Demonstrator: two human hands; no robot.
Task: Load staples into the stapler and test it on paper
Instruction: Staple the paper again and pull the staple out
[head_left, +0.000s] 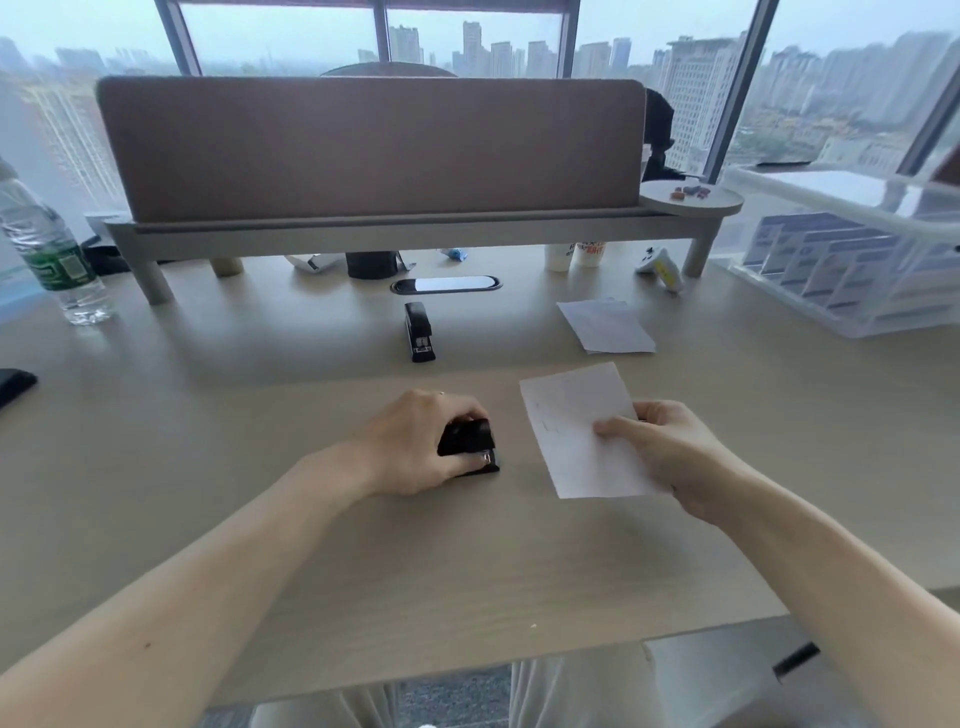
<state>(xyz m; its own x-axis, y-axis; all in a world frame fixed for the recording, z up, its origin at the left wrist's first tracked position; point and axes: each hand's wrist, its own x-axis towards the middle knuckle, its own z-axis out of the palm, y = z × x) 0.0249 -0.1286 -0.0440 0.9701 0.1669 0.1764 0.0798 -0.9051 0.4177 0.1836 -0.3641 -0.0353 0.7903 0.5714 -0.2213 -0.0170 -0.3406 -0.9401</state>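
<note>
My left hand (415, 441) grips a small black stapler (470, 447) that rests on the wooden desk (260, 415); its front end pokes out to the right of my fingers. My right hand (660, 447) pinches a white sheet of paper (576, 431) by its right edge, holding it just right of the stapler with a gap between them. A second black stapler (418, 331) lies farther back at the desk's centre. More white sheets (605, 326) lie behind the held sheet.
A brown partition screen on a low shelf (374, 150) spans the back of the desk. A water bottle (52, 249) stands at the far left, a clear plastic bin (852, 260) at the right. Cups (574, 254) and small items sit under the shelf.
</note>
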